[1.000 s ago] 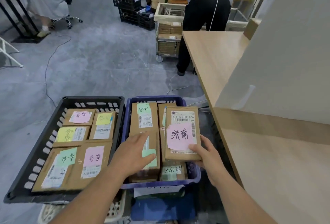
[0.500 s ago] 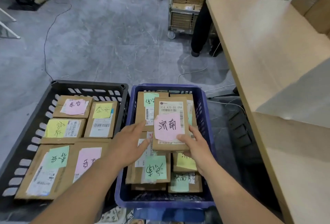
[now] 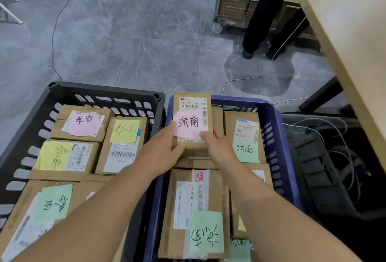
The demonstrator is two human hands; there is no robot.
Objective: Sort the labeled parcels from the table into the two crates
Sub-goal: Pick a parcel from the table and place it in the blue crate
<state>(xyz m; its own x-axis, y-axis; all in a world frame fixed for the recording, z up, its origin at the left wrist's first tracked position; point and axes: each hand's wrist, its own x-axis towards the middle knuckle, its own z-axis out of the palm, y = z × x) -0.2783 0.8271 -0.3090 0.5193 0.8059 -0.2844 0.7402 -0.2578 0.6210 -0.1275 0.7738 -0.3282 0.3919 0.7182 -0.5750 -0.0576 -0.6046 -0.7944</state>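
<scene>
I hold the parcel (image 3: 193, 107) with both hands over the far left corner of the blue crate (image 3: 271, 136), its far end reaching past the crate's far rim. My left hand (image 3: 160, 151) grips the near left corner, thumb lying on the edge of the pink note (image 3: 188, 124) stuck to the top, the other fingers curled out of sight below. My right hand (image 3: 219, 149) grips the near right corner, thumb pressed on the note's lower edge. Whether the parcel already rests on the boxes under it, I cannot tell. In the crate's far right corner lies a box with a green note (image 3: 245, 136), and along the near edge a longer box (image 3: 196, 205). The black crate (image 3: 104, 89) stands touching the blue one on the left, filled with labeled boxes. The table (image 3: 344, 42) runs along my right.
</scene>
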